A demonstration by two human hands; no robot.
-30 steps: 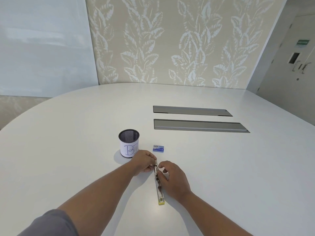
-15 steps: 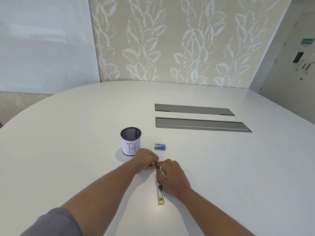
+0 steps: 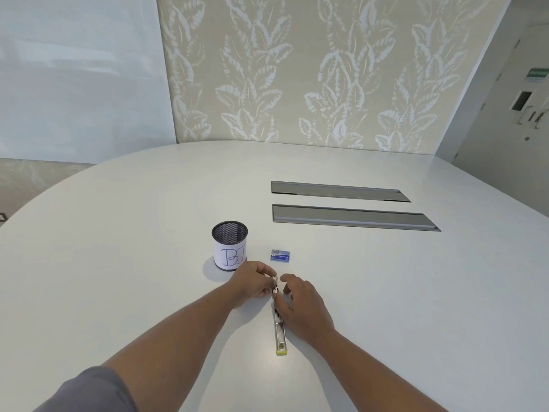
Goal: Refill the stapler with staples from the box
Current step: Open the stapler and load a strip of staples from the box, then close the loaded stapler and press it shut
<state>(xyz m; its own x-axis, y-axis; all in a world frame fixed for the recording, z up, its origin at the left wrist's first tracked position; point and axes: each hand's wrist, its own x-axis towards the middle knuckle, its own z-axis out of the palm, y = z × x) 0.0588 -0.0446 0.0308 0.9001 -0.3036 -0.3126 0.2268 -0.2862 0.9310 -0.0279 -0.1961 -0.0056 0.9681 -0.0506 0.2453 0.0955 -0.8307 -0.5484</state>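
Observation:
A stapler (image 3: 280,334) lies opened out flat on the white table (image 3: 118,263), metal with a yellow end toward me. My left hand (image 3: 252,282) pinches its far end between thumb and fingertips. My right hand (image 3: 300,304) rests on the stapler's middle, thumb pressed against the metal channel, fingers loosely spread. A small blue staple box (image 3: 280,255) sits just beyond both hands, closed as far as I can tell. Whether staples lie in the channel is hidden by my fingers.
A black mesh pen cup (image 3: 229,245) with a white label marked "BJ" stands left of the box. Two long grey cable hatches (image 3: 350,217) are set into the tabletop further back. A leaf-patterned wall and a door stand behind the table.
My right hand has slid slightly along the stapler and its fingers have lifted and spread. My left hand stays pinched on the far end. The stapler remains in place.

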